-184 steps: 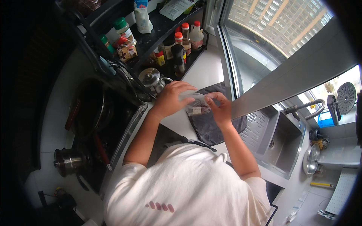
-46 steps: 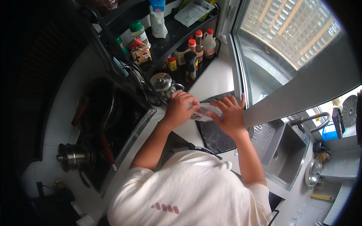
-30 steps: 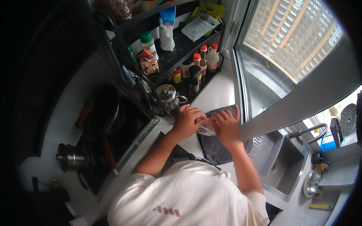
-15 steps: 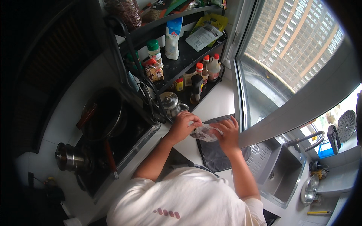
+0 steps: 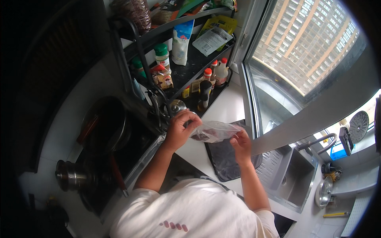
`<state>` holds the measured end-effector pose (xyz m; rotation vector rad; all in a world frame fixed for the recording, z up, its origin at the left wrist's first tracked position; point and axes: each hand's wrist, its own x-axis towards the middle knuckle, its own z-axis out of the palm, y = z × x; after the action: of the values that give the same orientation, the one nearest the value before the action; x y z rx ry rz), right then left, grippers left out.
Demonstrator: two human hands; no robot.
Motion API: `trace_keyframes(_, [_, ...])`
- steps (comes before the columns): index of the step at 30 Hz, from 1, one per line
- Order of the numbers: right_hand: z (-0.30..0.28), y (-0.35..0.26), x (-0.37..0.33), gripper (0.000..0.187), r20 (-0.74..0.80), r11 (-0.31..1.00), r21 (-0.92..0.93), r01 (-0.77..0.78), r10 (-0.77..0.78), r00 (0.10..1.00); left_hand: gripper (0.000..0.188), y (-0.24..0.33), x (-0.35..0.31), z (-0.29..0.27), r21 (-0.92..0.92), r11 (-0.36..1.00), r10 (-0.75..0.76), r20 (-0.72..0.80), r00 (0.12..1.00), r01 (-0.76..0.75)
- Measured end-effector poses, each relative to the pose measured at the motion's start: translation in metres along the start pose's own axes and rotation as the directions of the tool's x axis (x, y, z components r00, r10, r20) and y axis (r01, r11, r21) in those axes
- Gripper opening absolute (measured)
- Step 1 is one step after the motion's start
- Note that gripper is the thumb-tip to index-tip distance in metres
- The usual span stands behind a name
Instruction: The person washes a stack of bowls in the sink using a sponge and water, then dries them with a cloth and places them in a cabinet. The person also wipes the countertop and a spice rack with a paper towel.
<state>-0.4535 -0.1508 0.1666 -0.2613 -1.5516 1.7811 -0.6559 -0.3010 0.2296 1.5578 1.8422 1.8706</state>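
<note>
Spanning rack [image 5: 186, 63] to sink [image 5: 291, 180], white counter [image 5: 222, 111] under window [image 5: 301, 51].

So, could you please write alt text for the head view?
Seen from above, a person's left hand and right hand hold a clear plastic bag with dark contents over a dark mat on a white kitchen counter, between a stove and a sink.

Stove [image 5: 119, 150] lies left, sink [image 5: 291, 178] right, mat [image 5: 230, 158] on the counter [image 5: 228, 113] between.
</note>
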Motion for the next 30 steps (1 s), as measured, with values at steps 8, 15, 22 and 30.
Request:
trace_keyframes(8, [0.032,-0.002,0.023,0.008,-0.217,0.998,-0.056,0.035,-0.046,0.975,0.020,0.002,0.014,-0.025,-0.034,0.992,0.120,0.021,0.993,-0.119])
trace_keyframes(15, [0.057,-0.028,0.081,0.011,-0.383,0.984,0.120,0.134,-0.079,0.920,0.038,0.005,0.019,-0.041,-0.198,0.979,0.031,-0.100,0.995,-0.051])
trace_keyframes(22, [0.054,-0.057,0.170,0.016,-0.474,0.930,0.260,0.259,-0.111,0.874,0.030,-0.006,0.013,-0.045,-0.001,0.992,0.121,-0.210,0.970,-0.124])
trace_keyframes(30, [0.073,-0.048,0.318,0.012,-0.521,0.792,0.521,0.319,-0.001,0.854,0.030,-0.006,0.022,-0.050,0.094,0.995,0.042,-0.225,0.973,-0.022])
